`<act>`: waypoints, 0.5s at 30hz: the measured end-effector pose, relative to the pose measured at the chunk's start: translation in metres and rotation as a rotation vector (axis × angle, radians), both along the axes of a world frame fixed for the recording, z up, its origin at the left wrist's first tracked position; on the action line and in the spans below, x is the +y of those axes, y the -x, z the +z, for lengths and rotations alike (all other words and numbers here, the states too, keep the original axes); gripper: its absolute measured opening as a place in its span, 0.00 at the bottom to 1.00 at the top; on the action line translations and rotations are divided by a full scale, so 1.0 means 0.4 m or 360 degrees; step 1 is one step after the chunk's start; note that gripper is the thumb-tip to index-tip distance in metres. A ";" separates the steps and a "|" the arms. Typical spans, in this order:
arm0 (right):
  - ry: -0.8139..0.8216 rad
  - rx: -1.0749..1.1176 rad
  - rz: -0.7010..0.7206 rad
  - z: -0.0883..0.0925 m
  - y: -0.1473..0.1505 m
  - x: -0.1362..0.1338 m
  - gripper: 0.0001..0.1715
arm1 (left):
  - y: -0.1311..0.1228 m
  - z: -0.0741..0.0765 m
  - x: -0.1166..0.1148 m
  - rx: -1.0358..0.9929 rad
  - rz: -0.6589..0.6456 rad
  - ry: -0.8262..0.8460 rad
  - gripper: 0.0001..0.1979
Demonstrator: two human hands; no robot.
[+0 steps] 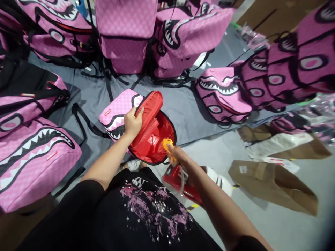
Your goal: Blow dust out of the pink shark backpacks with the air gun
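Observation:
A pink checkered backpack (119,101) with a shark-mouth print lies on the grey cloth in front of me, its red lining (146,150) showing. My left hand (133,122) grips the edge of its opened flap, fingers wrapped over the red inside. Inside the bag, a small label (153,140) is visible on the lining. At the bag's right rim, my right hand (176,153) is closed around a yellow-orange handheld tool (167,143), whose exact kind I cannot make out. A pale hose or cord (182,179) hangs below that hand.
Similar pink backpacks stand along the back (123,52), at the left (39,157) and in a row at the right (225,90). Loose black straps (83,122) trail over the cloth. On the floor are a red object (172,177) and an opened cardboard box (272,184).

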State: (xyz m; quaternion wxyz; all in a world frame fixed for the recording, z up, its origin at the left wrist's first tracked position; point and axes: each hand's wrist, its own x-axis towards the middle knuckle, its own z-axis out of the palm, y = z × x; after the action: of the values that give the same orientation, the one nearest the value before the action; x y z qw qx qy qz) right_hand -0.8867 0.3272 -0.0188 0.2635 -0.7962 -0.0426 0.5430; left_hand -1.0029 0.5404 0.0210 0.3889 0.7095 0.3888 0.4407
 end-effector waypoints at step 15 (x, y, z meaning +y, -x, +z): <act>-0.1054 0.1115 -0.0835 -0.246 0.148 0.065 0.33 | -0.032 0.037 0.047 0.0086 -0.0328 -0.0734 0.21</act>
State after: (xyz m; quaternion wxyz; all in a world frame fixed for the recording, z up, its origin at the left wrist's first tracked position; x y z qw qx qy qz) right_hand -0.9458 0.3532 -0.1172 0.6251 -0.4261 0.0790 0.6491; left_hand -0.9902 0.5592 0.0358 0.2490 0.8268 0.2139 0.4569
